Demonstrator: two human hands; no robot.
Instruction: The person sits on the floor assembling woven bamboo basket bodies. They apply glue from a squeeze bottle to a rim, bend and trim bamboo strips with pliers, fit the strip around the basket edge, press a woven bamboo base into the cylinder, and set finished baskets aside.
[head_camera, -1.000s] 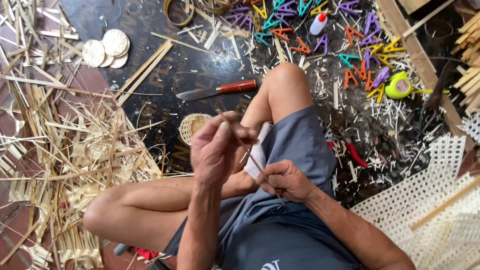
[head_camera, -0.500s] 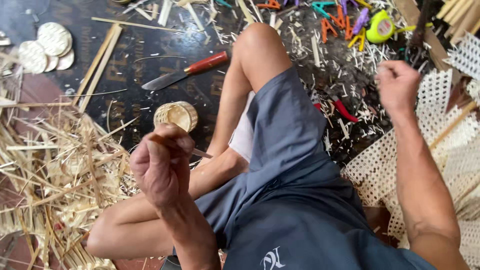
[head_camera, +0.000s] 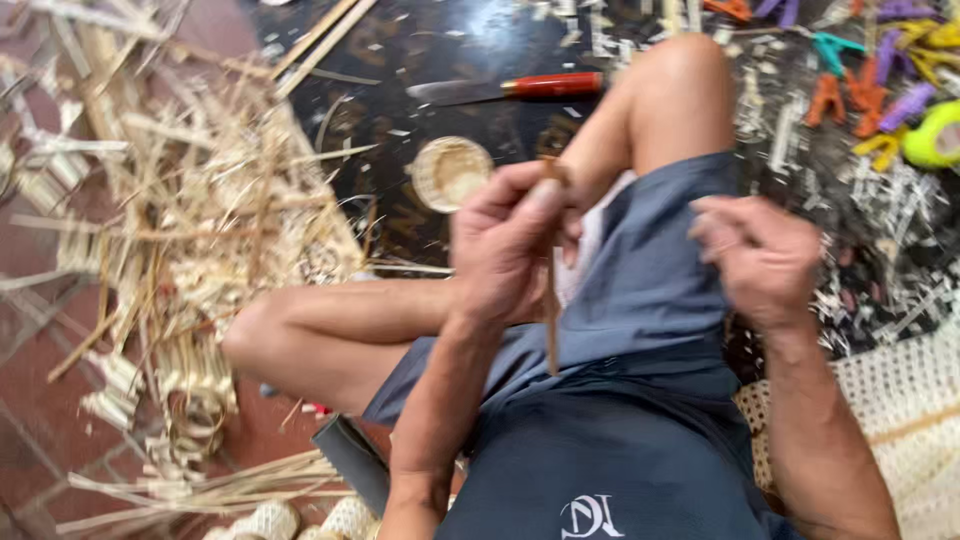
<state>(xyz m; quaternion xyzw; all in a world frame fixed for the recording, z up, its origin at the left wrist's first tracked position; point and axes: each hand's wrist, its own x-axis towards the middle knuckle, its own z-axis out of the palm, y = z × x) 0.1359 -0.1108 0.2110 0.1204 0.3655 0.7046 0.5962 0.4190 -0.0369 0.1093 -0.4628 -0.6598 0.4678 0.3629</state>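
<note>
1. The left hand (head_camera: 510, 245) is closed around a thin bamboo strip (head_camera: 550, 300), thumb and fingers pinching its upper end; the strip hangs straight down from the fist, over the lap of the grey shorts (head_camera: 640, 300).
2. The right hand (head_camera: 760, 260) is level with the left and apart from it, fingers curled in; blur hides whether it pinches anything, perhaps a sliver.
3. Between the hands lies a clear gap above the thigh, with the raised knee (head_camera: 680, 80) closing it off on the far side.
4. Just beyond the left hand, on the dark floor (head_camera: 380, 60), sits a small round woven basket (head_camera: 450, 172); farther out lies a red-handled knife (head_camera: 510, 90).
5. Left of the left hand, past the folded leg, a heap of bamboo shavings (head_camera: 200, 240) crowds the floor.
6. Beyond the right hand, coloured clips (head_camera: 850, 90) and cut scraps are scattered; below its forearm, woven cane mesh (head_camera: 900, 400) reaches the frame's edge.
</note>
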